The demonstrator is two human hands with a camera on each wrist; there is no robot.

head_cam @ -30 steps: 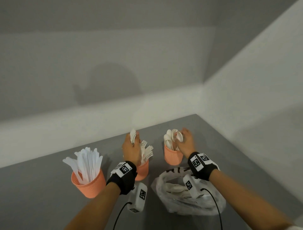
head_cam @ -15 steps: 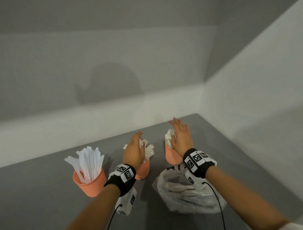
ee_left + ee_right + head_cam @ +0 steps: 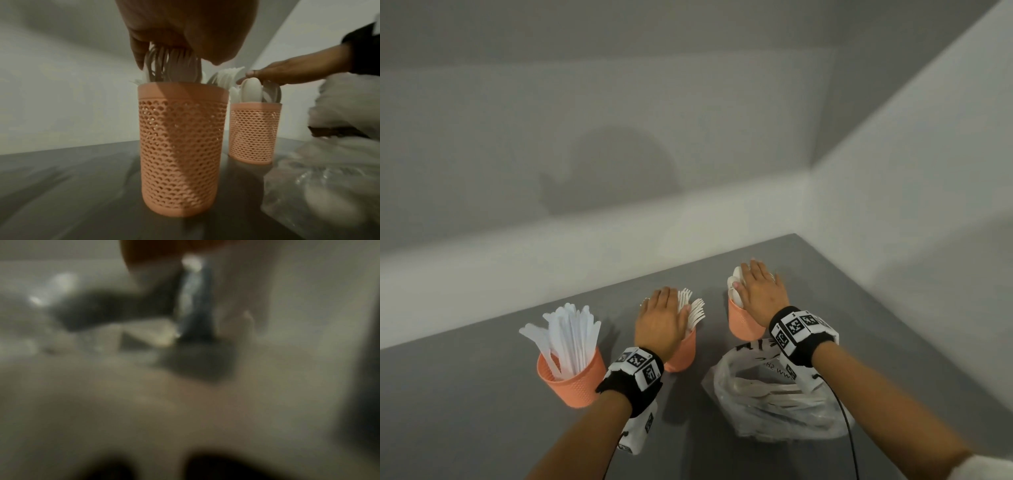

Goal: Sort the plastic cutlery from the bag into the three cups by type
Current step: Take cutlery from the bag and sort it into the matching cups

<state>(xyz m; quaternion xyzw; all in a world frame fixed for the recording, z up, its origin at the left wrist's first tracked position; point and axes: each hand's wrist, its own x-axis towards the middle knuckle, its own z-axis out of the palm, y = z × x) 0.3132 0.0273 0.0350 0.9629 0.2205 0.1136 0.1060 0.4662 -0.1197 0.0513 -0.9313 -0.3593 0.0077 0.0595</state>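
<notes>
While the knives cup (image 3: 571,377), forks cup (image 3: 683,353) and spoons cup (image 3: 743,325) beside it stand well filled on the counter (image 3: 482,411), with the left hand (image 3: 659,325) and right hand (image 3: 760,298) flat, fingers straight, on forks and spoons, sorting looks unfinished: white cutlery (image 3: 774,399) remains in the bag (image 3: 729,407) just right of the forks cup.

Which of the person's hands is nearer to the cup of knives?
Left. The left hand lies flat on the forks in the middle cup, right beside the cup of knives. The right hand rests on the spoons, one cup further off.
</notes>
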